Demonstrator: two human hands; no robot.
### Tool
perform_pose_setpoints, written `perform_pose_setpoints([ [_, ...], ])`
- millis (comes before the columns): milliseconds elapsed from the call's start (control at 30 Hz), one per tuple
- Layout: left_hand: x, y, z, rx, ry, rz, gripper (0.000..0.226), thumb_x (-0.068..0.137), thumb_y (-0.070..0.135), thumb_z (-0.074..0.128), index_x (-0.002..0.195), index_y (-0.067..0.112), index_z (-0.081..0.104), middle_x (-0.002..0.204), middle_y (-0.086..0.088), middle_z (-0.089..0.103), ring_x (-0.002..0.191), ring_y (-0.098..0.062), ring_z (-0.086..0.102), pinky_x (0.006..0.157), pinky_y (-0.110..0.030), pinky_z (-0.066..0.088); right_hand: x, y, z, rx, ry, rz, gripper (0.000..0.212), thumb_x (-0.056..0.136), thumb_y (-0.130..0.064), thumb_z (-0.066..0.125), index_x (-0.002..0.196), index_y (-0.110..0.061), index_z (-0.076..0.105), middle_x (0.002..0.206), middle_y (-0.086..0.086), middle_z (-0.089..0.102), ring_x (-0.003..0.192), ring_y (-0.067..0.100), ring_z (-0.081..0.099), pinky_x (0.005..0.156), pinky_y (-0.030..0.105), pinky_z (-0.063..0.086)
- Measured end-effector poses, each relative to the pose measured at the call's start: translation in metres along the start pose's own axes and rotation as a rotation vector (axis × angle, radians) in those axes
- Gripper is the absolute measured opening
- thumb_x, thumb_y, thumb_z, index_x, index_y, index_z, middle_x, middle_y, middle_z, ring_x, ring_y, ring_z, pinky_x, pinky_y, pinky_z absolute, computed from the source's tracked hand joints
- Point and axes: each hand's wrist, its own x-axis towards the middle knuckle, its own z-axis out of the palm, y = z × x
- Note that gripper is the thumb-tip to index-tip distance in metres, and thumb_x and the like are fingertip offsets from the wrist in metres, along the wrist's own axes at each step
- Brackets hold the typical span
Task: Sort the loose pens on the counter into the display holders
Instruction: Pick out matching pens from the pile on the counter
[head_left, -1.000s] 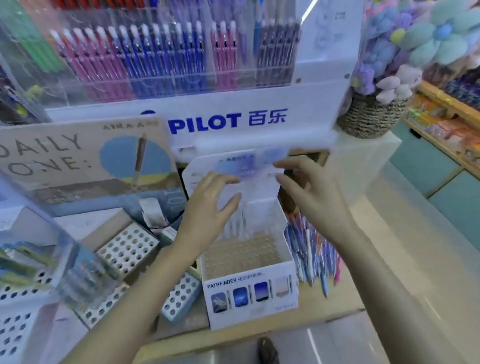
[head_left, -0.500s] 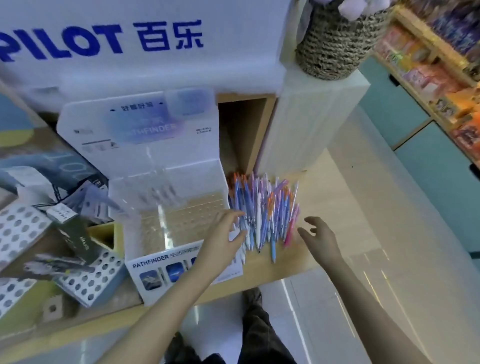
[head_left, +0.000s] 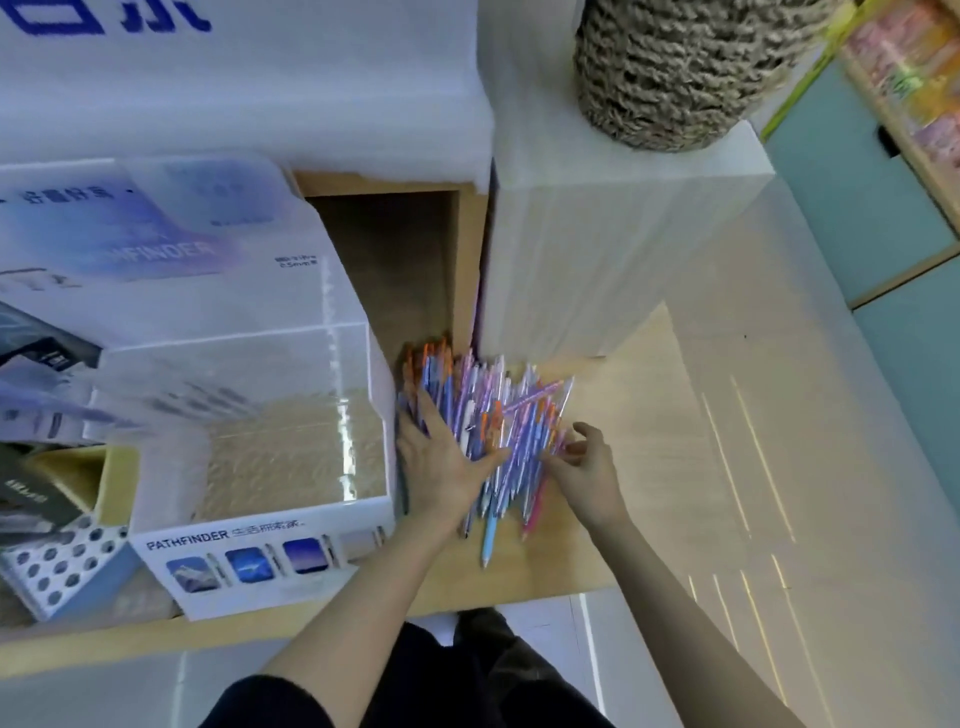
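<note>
A big heap of loose pens (head_left: 519, 415) lay on the wooden table (head_left: 644, 405), a little right of the middle of the frame. The pens were blue, pink, purple and orange, and they pointed mostly the same way. One light blue pen (head_left: 488, 540) stuck out of the bottom of the heap, toward the table's near edge.

The left hand (head_left: 441, 462) lay flat on the left side of the heap, with its fingers straight and spread, pressing down on the pens. The right hand (head_left: 584, 467) was at the right edge of the heap. Its fingers were bent and its fingertips touched the pens there, but I could not tell if it was pinching one.

Just to the left of the heap stood the white PATHFINDER holder (head_left: 249, 545), touching the pens along its side. I could see no pens standing in it.

A tall white block (head_left: 597, 249) stood right behind the heap, with a woven basket (head_left: 675, 67) on top, in the upper right of the frame. A tray with round holes (head_left: 57, 566) sat in the lower left corner.
</note>
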Motion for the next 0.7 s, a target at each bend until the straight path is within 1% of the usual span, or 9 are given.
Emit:
perform_pose_setpoints([
  [67, 0.005, 0.001, 0.001, 0.024, 0.029, -0.001, 0.128, 0.067, 0.06, 0.075, 0.151, 0.014, -0.009, 0.154, -0.025, 0.009, 0.142, -0.039, 0.013, 0.114, -0.045, 0.018, -0.001, 0.001, -0.001, 0.057, 0.004, -0.035, 0.059, 0.086, -0.017, 0.069, 0.136, -0.003, 0.04, 0.118, 0.011, 0.052, 0.086, 0.004, 0.055, 0.075, 0.019, 0.044],
  [133, 0.008, -0.001, 0.001, 0.041, 0.039, 0.014, 0.126, 0.067, 0.061, 0.074, 0.152, 0.015, -0.007, 0.154, -0.024, 0.011, 0.141, -0.039, 0.014, 0.114, -0.045, 0.02, -0.002, -0.003, -0.001, 0.043, 0.048, -0.095, 0.04, 0.09, -0.022, 0.064, 0.125, -0.009, 0.051, 0.115, 0.004, 0.049, 0.081, -0.004, 0.054, 0.073, 0.011, 0.041],
  [200, 0.007, -0.005, 0.001, 0.037, 0.036, 0.032, 0.125, 0.068, 0.059, 0.074, 0.152, 0.016, -0.008, 0.155, -0.022, 0.009, 0.143, -0.037, 0.011, 0.115, -0.043, 0.018, 0.002, -0.014, 0.003, 0.051, 0.08, -0.109, 0.015, 0.093, -0.03, 0.06, 0.088, -0.016, 0.063, 0.084, -0.007, 0.058, 0.062, -0.001, 0.051, 0.059, 0.012, 0.037],
  [233, 0.006, -0.007, 0.001, 0.028, 0.033, 0.038, 0.125, 0.069, 0.058, 0.075, 0.152, 0.017, -0.009, 0.156, -0.021, 0.008, 0.144, -0.036, 0.01, 0.115, -0.042, 0.017, 0.007, -0.02, 0.006, 0.065, 0.08, -0.1, 0.031, 0.093, -0.035, 0.057, 0.066, -0.019, 0.056, 0.061, -0.013, 0.051, 0.049, 0.002, 0.044, 0.05, 0.015, 0.032],
  [300, 0.006, -0.009, 0.001, 0.008, 0.028, 0.045, 0.126, 0.069, 0.055, 0.076, 0.151, 0.019, -0.011, 0.157, -0.019, 0.006, 0.145, -0.034, 0.008, 0.116, -0.043, 0.016, 0.018, -0.036, 0.015, 0.084, 0.055, -0.035, 0.051, 0.093, -0.044, 0.055, 0.051, -0.019, 0.039, 0.041, -0.009, 0.035, 0.039, 0.005, 0.032, 0.044, 0.021, 0.024],
  [400, 0.007, -0.01, 0.003, -0.001, 0.022, 0.043, 0.126, 0.068, 0.053, 0.078, 0.151, 0.019, -0.01, 0.157, -0.018, 0.005, 0.145, -0.033, 0.006, 0.116, -0.043, 0.016, 0.033, -0.054, 0.029, 0.036, 0.057, 0.068, 0.048, 0.092, -0.04, 0.056, 0.052, -0.018, 0.046, 0.044, -0.007, 0.04, 0.042, 0.008, 0.037, 0.046, 0.027, 0.026],
  [500, 0.007, -0.012, 0.002, -0.007, 0.014, 0.045, 0.124, 0.068, 0.054, 0.078, 0.152, 0.016, -0.006, 0.157, -0.018, 0.006, 0.145, -0.033, 0.007, 0.116, -0.044, 0.016, 0.037, -0.063, 0.031, 0.273, 0.124, 0.137, 0.033, 0.092, -0.025, 0.057, 0.061, -0.015, 0.051, 0.053, -0.001, 0.048, 0.05, 0.014, 0.044, 0.051, 0.029, 0.036],
  [600, 0.008, -0.015, -0.001, -0.033, 0.022, 0.072, 0.112, 0.075, 0.054, 0.071, 0.152, 0.015, 0.0, 0.156, -0.017, 0.012, 0.145, -0.032, 0.011, 0.116, -0.045, 0.02, 0.039, -0.061, 0.013, 0.505, 0.252, 0.147, 0.013, 0.091, -0.013, 0.05, 0.078, -0.013, 0.049, 0.077, 0.012, 0.059, 0.068, 0.027, 0.059, 0.064, 0.041, 0.049],
  [700, 0.006, -0.013, -0.001, 0.017, 0.06, 0.129, 0.094, 0.087, 0.056, 0.054, 0.152, 0.011, 0.003, 0.155, -0.019, 0.014, 0.144, -0.033, 0.013, 0.117, -0.044, 0.021, 0.032, -0.039, -0.011, 0.461, 0.278, 0.07, 0.01, 0.092, -0.014, 0.047, 0.082, -0.011, 0.048, 0.069, 0.008, 0.057, 0.055, 0.018, 0.054, 0.051, 0.029, 0.044],
])
